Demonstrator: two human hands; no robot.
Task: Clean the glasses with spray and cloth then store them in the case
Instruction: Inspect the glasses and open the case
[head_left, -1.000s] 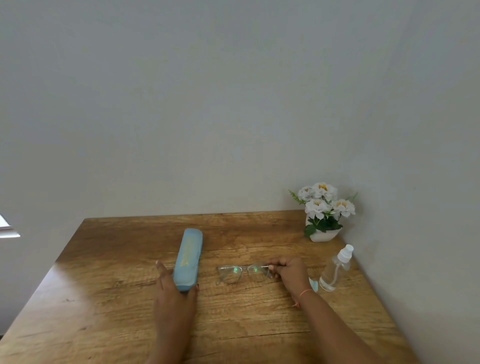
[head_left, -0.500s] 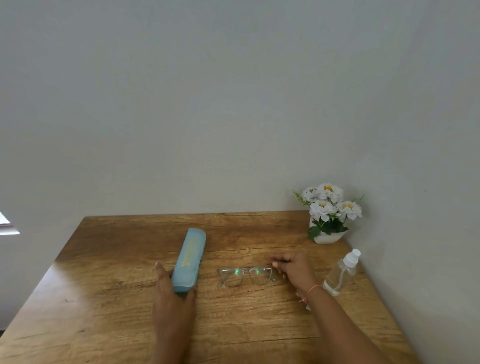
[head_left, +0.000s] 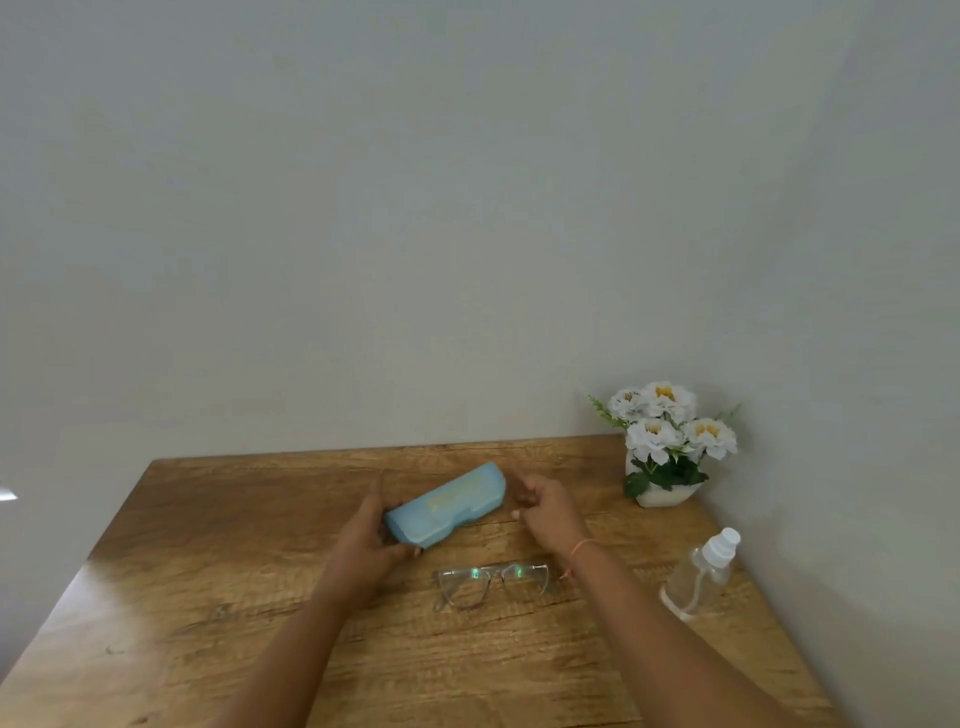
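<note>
A closed light-blue glasses case is held just above the wooden table, slanted with its far end to the right. My left hand grips its near left end. My right hand hovers just right of the case's far end, fingers loosely curled, holding nothing. The clear-framed glasses lie on the table in front of the case, between my forearms. A clear spray bottle with a white cap stands at the right. No cloth is in view.
A white pot of white flowers stands in the back right corner against the wall. The wall runs along the table's far and right sides. Bare wood lies to the left and at the front.
My left hand has lifted the case and turned it from lengthwise to slanted across the middle. My right hand let go of the glasses and moved up toward the case's far end.
</note>
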